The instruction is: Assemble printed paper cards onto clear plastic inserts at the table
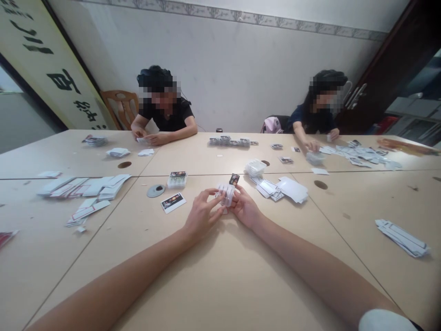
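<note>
My left hand [201, 214] and my right hand [245, 208] meet over the middle of the beige table [220, 276]. Both pinch a small clear plastic packet [226, 193] between their fingertips. A small dark printed card [234, 179] sticks up at the top of the packet, by my right fingers. A printed card [173, 202] lies flat on the table to the left of my left hand. Behind it stands a filled clear packet [177, 179] beside a grey disc [155, 191].
White card stacks [84, 187] lie at the left, more white cards [287, 188] and an empty clear tray [255, 167] right of my hands, another stack [402, 237] at the right edge. Two people sit across the table handling cards. Round cable holes [320, 185] dot the tabletop.
</note>
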Demonstrator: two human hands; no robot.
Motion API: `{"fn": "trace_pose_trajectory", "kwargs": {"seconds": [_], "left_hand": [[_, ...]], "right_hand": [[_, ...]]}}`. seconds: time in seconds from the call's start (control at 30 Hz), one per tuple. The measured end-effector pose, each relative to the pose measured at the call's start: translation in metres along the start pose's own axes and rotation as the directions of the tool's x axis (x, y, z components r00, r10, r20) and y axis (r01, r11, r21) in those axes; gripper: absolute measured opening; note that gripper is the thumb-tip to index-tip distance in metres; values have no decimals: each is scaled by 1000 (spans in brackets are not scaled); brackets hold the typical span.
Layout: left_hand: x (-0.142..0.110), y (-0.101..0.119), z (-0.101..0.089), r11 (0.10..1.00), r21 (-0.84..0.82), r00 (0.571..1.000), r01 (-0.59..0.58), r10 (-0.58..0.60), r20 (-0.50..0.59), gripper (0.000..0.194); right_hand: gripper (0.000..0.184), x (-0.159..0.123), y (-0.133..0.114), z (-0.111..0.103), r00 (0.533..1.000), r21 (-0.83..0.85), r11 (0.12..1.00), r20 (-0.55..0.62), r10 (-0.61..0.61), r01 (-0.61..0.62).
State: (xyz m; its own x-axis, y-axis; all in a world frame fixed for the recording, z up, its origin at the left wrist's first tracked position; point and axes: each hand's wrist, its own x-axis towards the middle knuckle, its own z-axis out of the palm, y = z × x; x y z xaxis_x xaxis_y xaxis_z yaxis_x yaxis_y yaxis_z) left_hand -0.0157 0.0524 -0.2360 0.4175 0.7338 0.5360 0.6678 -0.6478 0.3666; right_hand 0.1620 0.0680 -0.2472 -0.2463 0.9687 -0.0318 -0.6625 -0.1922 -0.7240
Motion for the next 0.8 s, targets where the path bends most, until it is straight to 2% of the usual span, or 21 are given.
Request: {"fn": "trace_pose_trajectory", "kwargs": {"seconds": [0.13,0.33,0.47,0.6,0.7,0.8], "left_hand": [[1,1,2,999,34,998,32,-34,44,45],[2,4,0,992,-93,995,80,-74,66,45],[3,3,-2,963,-214,985,165,-171,-11,34],[5,-3,1,886,-371,933,280,-342,-113,39],[6,-6,3,810,-477,903,341,-423,-72,46],[8,-4,2,816,-481,932,320,-364,3,31]], "right_hand": [[50,-1,1,1,1000,-14,1000,-2,-2,2],[72,-2,3,2,1000,0,1000,-18,-9,9],[97,-4,4,4,1000,-16,1000,0,15,-15],[110,-8,5,7,999,-78,997,52,2,2],[116,-11,5,10,997,-120,993,79,12,-3],[117,-12,3,11,996,-145,989,92,13,1]]}}
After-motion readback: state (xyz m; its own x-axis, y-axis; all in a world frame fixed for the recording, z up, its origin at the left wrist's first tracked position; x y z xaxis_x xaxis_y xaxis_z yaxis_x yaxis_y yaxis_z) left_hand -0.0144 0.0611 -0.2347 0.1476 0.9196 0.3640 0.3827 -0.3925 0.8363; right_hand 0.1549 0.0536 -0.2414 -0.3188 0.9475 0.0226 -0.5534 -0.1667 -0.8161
